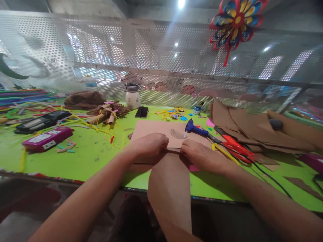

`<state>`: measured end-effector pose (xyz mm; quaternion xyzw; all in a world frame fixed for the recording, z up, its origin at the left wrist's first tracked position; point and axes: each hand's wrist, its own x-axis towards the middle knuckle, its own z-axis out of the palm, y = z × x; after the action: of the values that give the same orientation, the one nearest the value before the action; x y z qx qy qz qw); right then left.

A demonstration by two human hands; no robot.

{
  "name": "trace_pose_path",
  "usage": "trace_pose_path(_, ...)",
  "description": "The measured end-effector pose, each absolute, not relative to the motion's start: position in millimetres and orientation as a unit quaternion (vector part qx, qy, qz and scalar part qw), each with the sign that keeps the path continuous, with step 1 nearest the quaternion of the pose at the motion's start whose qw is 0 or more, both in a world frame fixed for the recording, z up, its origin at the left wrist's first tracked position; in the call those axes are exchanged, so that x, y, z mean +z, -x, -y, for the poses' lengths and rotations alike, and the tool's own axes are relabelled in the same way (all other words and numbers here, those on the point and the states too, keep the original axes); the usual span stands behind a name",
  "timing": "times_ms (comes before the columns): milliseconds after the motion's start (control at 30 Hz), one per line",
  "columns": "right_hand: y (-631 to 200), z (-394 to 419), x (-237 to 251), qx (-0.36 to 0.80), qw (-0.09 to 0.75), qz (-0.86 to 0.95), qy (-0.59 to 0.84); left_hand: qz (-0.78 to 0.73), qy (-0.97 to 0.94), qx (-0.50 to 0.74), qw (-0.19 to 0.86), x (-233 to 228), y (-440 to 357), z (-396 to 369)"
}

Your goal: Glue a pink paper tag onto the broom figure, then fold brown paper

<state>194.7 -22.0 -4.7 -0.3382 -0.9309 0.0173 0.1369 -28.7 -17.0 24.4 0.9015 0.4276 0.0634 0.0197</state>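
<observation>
While our left hand [148, 145] and right hand [202, 156] pinch the brown paper sheet [170, 188] at its far edge, it hangs over the near edge of the green table [83, 151], so it stays flat.

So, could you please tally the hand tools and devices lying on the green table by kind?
Blue glue gun: 1
Red-handled scissors: 1
Clear plastic protractor: 1
Black smartphone: 1
Total: 4
</observation>
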Motion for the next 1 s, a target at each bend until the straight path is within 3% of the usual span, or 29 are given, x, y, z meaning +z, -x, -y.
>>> trace_pose_path(467,-186.7,44.7,9.1,-0.124,0.063,0.93,0.34,-0.418,-0.905,0.077,0.009,21.2,32.3,14.2)
trace_pose_path(567,-188.1,38.3,4.8,-0.145,0.104,0.915,0.362,-0.445,-0.886,0.115,0.067,24.4,32.1,8.1)
trace_pose_path(767,-192.2,26.3,3.6,-0.158,0.222,0.9,0.34,-0.413,-0.842,0.194,0.287,32.3,31.2,-3.6)
trace_pose_path(1000,-194.6,29.1,11.3,-0.103,0.297,0.896,0.312,-0.356,-0.852,0.177,0.341,32.4,30.5,2.3)
